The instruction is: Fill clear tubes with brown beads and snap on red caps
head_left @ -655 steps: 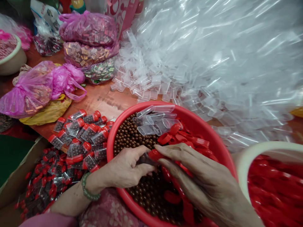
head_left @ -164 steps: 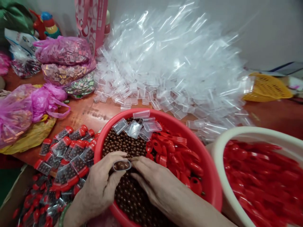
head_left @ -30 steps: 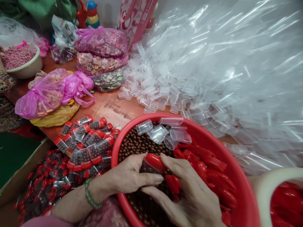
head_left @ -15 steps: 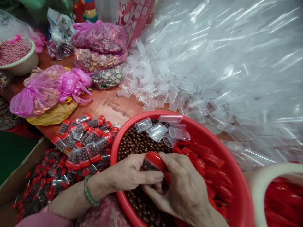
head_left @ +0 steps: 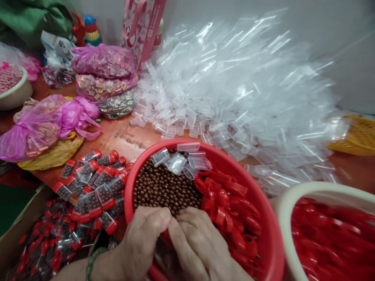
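Note:
My left hand (head_left: 142, 238), with a green bead bracelet (head_left: 93, 262) at the wrist, is closed around a red-capped clear tube (head_left: 164, 251). My right hand (head_left: 202, 246) curls against the same tube, fingertips touching the left hand's. The fingers hide most of the tube. Both hands are over the near side of a red basin (head_left: 131, 191). In the basin lie brown balls (head_left: 158, 187), several empty clear tubes (head_left: 175, 163) on top of them, and red plastic caps (head_left: 231, 210) on the right.
Filled red-capped tubes (head_left: 96, 183) are heaped left of the basin, more lying in a box below. A large pile of clear tubes (head_left: 228, 97) spreads behind. At right stand a cream tub (head_left: 285, 218) of red parts and a yellow basket (head_left: 356, 134). Pink bags (head_left: 102, 60) sit back left.
The view has shifted right. My hands have come down nearer to me with the red-capped tube, which was upper and plainly visible before and is now mostly covered by fingers.

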A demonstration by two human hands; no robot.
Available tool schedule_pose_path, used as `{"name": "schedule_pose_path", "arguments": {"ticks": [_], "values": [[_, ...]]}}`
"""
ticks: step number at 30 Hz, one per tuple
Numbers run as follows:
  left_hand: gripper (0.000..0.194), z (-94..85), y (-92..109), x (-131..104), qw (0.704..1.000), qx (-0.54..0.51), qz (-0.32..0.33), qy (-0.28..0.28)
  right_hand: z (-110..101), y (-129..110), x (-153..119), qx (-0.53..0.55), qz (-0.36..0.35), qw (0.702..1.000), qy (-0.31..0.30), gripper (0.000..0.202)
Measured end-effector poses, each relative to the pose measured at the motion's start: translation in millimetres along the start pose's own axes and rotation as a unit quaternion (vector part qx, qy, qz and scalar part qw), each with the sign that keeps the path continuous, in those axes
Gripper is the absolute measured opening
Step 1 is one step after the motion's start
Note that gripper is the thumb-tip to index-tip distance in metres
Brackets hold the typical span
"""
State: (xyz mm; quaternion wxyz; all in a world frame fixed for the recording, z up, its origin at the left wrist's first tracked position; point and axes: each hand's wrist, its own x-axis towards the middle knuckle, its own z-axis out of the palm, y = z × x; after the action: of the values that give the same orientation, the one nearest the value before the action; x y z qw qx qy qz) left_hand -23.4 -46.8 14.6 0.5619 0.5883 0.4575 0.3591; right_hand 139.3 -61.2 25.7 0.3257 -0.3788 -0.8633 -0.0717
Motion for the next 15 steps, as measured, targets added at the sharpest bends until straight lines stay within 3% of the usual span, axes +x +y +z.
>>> {"name": "schedule_pose_path", "arguments": {"ticks": [3, 5, 7, 8, 11, 13, 15], "values": [[0.031, -15.5, 7, -5, 0.999, 0.015, 0.004, 0.032, -6, 6, 15, 0.06, 0.015, 0.997, -0.044, 0.031], [0.045, -30.0, 13, -2, 0.999, 0.022, -0.008, 0.041, -7, 25, 23, 0.088, 0.039, 0.988, -0.118, 0.032], [0.046, -47.5, 13, 4, 0.991, 0.096, -0.004, 0.096, -3, 53, 26, 0.029, 0.063, 0.987, -0.145, 0.027], [0.041, -56.7, 11, 8, 0.977, 0.165, 0.009, 0.138, 1, 68, 26, -0.01, 0.063, 0.987, -0.146, 0.025], [0.024, -79.1, -6, 20, 0.907, 0.36, 0.073, 0.206, 15, 104, 26, -0.085, 0.118, 0.955, -0.26, 0.03], [0.024, -84.6, -18, 28, 0.861, 0.433, 0.13, 0.231, 22, 116, 29, -0.095, 0.137, 0.931, -0.324, 0.035], [0.031, -80.1, -23, 32, 0.837, 0.454, 0.182, 0.245, 26, 121, 33, -0.093, 0.142, 0.92, -0.353, 0.037]]}}
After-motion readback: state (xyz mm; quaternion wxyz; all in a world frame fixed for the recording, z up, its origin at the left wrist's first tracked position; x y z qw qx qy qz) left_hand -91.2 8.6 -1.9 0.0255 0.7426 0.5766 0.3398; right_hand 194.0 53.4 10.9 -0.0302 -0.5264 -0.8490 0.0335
